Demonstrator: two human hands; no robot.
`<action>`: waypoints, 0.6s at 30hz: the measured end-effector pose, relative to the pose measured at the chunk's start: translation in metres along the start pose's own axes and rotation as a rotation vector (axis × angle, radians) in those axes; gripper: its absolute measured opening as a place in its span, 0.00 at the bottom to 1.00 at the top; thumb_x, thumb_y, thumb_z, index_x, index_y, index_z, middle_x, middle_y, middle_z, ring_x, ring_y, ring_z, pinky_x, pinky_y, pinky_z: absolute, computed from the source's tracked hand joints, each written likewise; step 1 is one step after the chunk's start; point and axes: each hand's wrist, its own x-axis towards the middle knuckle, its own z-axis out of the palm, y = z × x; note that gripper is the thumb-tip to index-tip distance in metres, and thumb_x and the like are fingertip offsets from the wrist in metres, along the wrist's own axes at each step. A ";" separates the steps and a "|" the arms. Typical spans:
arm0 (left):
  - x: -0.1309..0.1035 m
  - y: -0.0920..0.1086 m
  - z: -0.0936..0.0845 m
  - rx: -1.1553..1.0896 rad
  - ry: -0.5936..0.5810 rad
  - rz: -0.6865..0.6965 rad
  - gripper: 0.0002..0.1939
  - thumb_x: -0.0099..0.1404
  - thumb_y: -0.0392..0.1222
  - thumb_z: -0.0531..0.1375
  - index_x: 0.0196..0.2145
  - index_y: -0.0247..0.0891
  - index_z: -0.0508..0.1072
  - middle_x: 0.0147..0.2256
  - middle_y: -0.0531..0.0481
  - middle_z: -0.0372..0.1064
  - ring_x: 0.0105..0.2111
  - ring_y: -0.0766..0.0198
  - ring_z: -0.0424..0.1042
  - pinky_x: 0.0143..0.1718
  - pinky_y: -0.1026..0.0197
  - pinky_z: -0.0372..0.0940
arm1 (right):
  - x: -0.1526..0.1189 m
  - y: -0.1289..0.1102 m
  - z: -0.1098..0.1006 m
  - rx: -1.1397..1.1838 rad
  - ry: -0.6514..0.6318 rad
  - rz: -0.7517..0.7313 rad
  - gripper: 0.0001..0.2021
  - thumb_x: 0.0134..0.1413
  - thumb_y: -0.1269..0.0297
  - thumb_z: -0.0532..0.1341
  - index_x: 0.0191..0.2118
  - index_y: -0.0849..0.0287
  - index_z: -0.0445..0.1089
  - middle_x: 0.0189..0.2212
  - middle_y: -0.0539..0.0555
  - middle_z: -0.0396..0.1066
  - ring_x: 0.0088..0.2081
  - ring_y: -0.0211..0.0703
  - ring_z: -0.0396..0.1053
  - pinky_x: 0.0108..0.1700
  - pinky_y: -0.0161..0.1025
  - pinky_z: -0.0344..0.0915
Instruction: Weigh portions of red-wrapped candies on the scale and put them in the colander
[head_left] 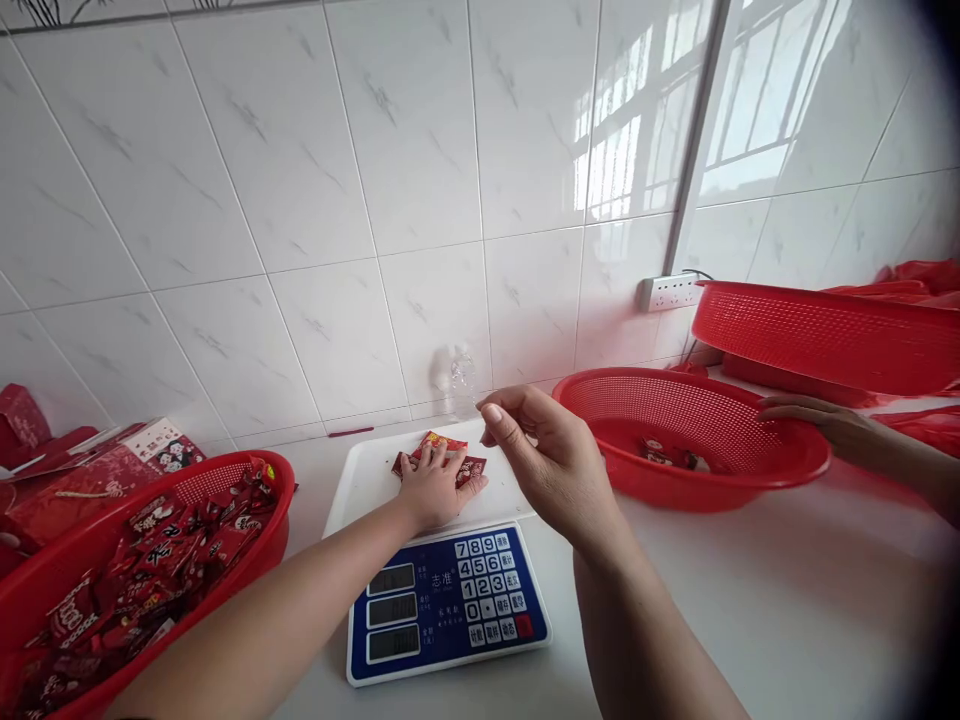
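Observation:
My left hand (435, 487) reaches over the white pan (360, 480) of a digital scale. Its fingers are spread across several small red snack packets (471, 468), touching them from above. My right hand (551, 455) is raised in front of the scale, right of the packets and apart from them. Its fingers are curled in with the thumb against them, and whatever may be inside is hidden. Below the pan, the scale's blue keypad panel (442, 600) faces me, with its small displays on the left.
A red basket (281, 500) full of packets stands at left, beside a patterned box (161, 450). At right, another person's hand (802, 410) touches a red basket (795, 470) with a few packets inside. Another red basket (825, 340) is behind. A power strip (671, 292) hangs on the tiled wall.

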 end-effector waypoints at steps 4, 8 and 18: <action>0.003 -0.008 -0.004 -0.015 -0.052 0.106 0.40 0.61 0.69 0.39 0.65 0.47 0.50 0.68 0.41 0.36 0.66 0.40 0.28 0.56 0.27 0.29 | 0.001 0.000 -0.001 -0.029 0.007 -0.005 0.10 0.58 0.57 0.57 0.32 0.57 0.68 0.24 0.50 0.70 0.28 0.37 0.69 0.30 0.34 0.64; 0.000 -0.026 -0.014 -0.018 -0.105 0.241 0.37 0.61 0.68 0.44 0.64 0.54 0.50 0.68 0.48 0.38 0.66 0.45 0.31 0.59 0.33 0.29 | 0.000 0.000 -0.001 -0.038 0.003 -0.007 0.10 0.58 0.57 0.57 0.32 0.57 0.68 0.23 0.50 0.70 0.27 0.37 0.69 0.30 0.35 0.64; -0.050 -0.083 -0.047 -0.131 0.318 0.156 0.30 0.68 0.57 0.43 0.58 0.36 0.62 0.59 0.41 0.61 0.59 0.56 0.58 0.59 0.51 0.52 | 0.004 0.005 -0.006 -0.103 -0.105 0.052 0.12 0.58 0.54 0.56 0.35 0.57 0.69 0.26 0.51 0.72 0.30 0.39 0.70 0.31 0.37 0.65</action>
